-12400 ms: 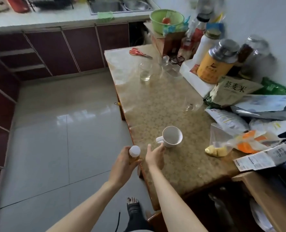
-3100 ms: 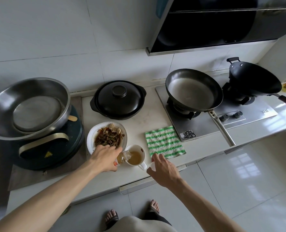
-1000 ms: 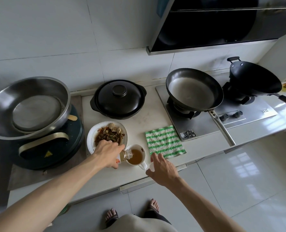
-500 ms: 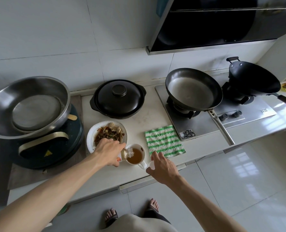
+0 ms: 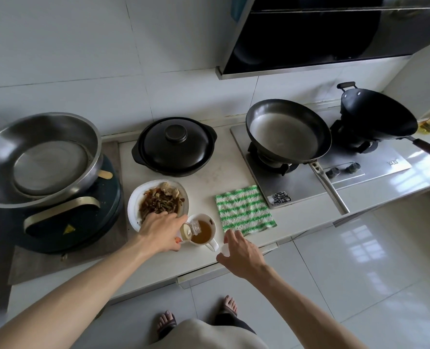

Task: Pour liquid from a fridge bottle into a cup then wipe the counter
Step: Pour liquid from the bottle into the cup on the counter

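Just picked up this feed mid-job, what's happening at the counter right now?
A person is pouring. The left hand holds a small bottle tipped over a white cup, which already holds amber liquid. The right hand holds the white cap just beside the cup's handle. A green striped cloth lies flat on the counter to the right, untouched, so wiping has not started.

White tiled wall (image 5: 83, 51) behind a pale bench (image 5: 209, 157), with a black range hood (image 5: 334, 34) hanging over a steel gas hob (image 5: 297, 187) sunk into it. Floor (image 5: 360, 273) is glossy pale tile, window light bouncing off it on the right. Pretty soft daylight overall.
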`<state>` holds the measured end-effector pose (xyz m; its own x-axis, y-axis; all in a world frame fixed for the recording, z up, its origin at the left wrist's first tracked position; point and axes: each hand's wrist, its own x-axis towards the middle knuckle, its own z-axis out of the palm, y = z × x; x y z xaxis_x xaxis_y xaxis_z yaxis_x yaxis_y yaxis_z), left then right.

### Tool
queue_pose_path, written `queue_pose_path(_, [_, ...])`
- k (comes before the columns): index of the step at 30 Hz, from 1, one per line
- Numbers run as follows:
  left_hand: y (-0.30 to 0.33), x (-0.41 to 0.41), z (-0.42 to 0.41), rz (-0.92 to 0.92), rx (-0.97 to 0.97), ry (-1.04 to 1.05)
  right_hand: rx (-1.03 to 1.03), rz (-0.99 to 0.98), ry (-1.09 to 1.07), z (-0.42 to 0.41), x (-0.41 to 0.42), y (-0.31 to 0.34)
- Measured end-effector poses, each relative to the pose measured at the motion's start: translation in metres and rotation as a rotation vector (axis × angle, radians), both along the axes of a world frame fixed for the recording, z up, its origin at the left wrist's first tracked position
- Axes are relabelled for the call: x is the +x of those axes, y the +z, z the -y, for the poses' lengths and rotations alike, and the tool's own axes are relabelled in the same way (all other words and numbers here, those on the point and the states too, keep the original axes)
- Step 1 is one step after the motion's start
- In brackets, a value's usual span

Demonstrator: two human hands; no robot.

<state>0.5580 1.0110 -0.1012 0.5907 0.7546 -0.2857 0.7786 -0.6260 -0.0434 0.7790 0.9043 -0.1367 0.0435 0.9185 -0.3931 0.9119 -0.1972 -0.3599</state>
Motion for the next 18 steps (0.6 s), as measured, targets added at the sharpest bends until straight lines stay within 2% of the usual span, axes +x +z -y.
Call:
queue_pose_path(5, [-0.012,-0.008,0.008,0.146,-0.027,0.054,0.01,-0.043,-0.02,-0.002,0.006,0.0])
queue_pose_path(10, [-0.023,-0.022,0.016,0.283,-0.131,0.16,0.036,-0.105,-0.042,-0.005,0.008,0.001])
queue_pose_path(14, [-0.031,-0.035,0.034,0.429,-0.231,0.271,0.083,-0.224,-0.07,-0.007,0.004,0.01])
queue_pose_path(18, [-0.028,-0.046,0.046,0.531,-0.317,0.322,0.21,-0.366,0.03,-0.02,-0.013,0.043])
